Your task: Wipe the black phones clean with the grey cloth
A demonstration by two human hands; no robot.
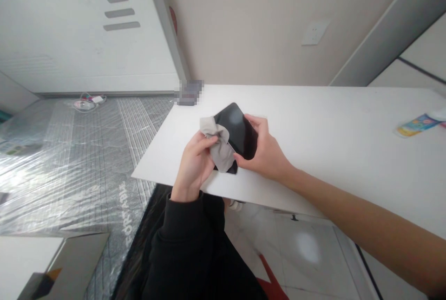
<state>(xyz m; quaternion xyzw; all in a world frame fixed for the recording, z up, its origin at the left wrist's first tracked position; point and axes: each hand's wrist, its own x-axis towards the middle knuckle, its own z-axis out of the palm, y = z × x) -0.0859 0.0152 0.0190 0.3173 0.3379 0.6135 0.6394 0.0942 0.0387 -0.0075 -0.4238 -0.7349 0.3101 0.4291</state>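
Over a white table (pixel 331 128), the right hand (pixel 265 149) curls around the edge of a black smartphone (pixel 242 128), bracing its screen upward, while the left hand (pixel 193 165) pinches a bunched grey cloth (pixel 221 149) against the glass.

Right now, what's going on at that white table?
A person's left hand presses a grey cloth onto a black smartphone, while their right hand grips the phone by its edge. Both hands are over a white tabletop. A blue and yellow packet lies towards the table's far right end, away from the hands.
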